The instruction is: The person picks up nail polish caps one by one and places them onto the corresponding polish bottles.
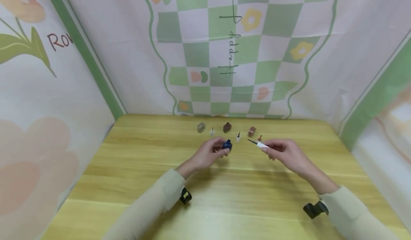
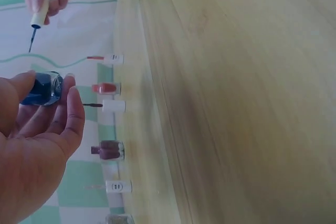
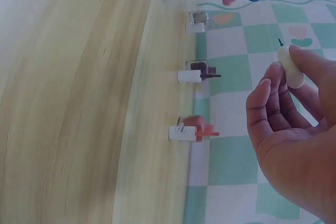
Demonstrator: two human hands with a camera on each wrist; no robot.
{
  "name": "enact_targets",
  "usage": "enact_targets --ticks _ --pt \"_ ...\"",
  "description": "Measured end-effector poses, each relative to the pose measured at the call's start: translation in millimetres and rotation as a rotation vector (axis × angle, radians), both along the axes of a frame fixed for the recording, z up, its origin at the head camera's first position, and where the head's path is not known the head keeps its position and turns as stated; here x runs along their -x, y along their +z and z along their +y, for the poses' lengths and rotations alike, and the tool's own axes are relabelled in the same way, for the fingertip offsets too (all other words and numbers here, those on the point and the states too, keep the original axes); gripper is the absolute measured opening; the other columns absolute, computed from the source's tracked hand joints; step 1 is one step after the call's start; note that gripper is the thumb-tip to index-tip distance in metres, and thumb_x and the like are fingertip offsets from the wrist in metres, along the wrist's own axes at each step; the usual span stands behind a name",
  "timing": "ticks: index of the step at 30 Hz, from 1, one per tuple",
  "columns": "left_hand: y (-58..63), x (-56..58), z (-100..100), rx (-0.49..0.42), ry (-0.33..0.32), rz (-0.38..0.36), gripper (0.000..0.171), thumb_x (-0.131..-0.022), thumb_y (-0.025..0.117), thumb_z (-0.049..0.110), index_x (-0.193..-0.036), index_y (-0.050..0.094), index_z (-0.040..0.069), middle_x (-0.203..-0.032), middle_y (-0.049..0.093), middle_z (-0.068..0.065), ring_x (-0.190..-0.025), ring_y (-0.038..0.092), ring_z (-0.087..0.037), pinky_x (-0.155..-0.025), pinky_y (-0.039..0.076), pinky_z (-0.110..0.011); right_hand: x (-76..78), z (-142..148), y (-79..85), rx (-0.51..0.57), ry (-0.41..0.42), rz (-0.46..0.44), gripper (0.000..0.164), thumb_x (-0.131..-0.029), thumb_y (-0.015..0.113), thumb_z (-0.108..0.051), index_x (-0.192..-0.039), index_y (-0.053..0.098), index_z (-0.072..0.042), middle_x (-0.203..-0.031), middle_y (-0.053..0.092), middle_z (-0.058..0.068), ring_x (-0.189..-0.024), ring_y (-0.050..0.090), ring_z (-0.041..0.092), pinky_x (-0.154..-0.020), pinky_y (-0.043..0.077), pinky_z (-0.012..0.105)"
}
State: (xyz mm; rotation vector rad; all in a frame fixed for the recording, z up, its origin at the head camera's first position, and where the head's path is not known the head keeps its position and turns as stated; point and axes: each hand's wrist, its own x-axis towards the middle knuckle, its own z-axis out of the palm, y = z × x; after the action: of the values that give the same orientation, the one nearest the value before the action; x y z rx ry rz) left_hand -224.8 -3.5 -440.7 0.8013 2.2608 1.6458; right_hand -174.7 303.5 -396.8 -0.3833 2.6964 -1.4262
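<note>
My left hand [image 1: 207,152] pinches a small dark blue nail polish bottle [image 1: 227,146] between thumb and fingers, its neck uncapped and pointing up. To the right, my right hand [image 1: 287,154] grips a white nail polish cap [image 1: 262,145] whose thin dark brush points left toward the bottle. A gap separates brush and bottle. In the left wrist view the blue bottle [image 2: 43,88] lies across the fingertips, with the brush cap [image 2: 42,14] above it. The right wrist view shows the white cap [image 3: 291,66] between thumb and fingers.
Behind the hands stand a clear bottle [image 1: 201,127], a dark purple bottle [image 1: 227,127] and a reddish bottle [image 1: 252,131]. Beside them, white caps [image 1: 238,138] stand upright with brushes up. A patterned cloth [image 1: 221,104] hangs at the table's [image 1: 205,204] far edge.
</note>
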Motion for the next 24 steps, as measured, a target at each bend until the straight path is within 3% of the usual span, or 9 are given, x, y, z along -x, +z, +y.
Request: enact_targets --ticks 8,16,24 --pt "4.6 -3.4 -12.7 0.019 -0.005 0.055 0.027 -0.102 0.065 0.016 -0.128 0.062 0.01 -0.112 0.071 -0.005 -0.096 0.067 -0.013 -0.086 0.056 -0.027 -0.2 -10.3 3.6 0.033 0.02 -0.016 0.035 -0.101 0.068 -0.027 -0.125 0.069 -0.002 -0.094 0.069 0.021 -0.079 0.065 0.03 -0.062 0.054 0.032" --pt "2.6 -4.6 -19.6 0.023 0.032 0.072 0.027 -0.099 0.069 0.017 -0.125 0.066 0.011 -0.111 0.071 -0.003 -0.096 0.065 -0.013 -0.088 0.056 -0.029 2.5 -17.4 1.0 0.067 0.034 -0.012 0.031 -0.103 0.064 -0.023 -0.123 0.069 0.0 -0.085 0.068 0.011 -0.074 0.064 0.024 -0.063 0.053 0.031" --pt "2.0 -6.3 -25.8 0.022 0.051 0.03 0.028 -0.099 0.07 0.022 -0.126 0.067 0.014 -0.11 0.07 0.0 -0.095 0.066 -0.015 -0.084 0.058 -0.031 5.6 -24.8 3.0 0.073 0.052 -0.038 0.028 -0.104 0.062 -0.024 -0.122 0.069 -0.003 -0.087 0.067 0.016 -0.075 0.061 0.028 -0.063 0.049 0.03"
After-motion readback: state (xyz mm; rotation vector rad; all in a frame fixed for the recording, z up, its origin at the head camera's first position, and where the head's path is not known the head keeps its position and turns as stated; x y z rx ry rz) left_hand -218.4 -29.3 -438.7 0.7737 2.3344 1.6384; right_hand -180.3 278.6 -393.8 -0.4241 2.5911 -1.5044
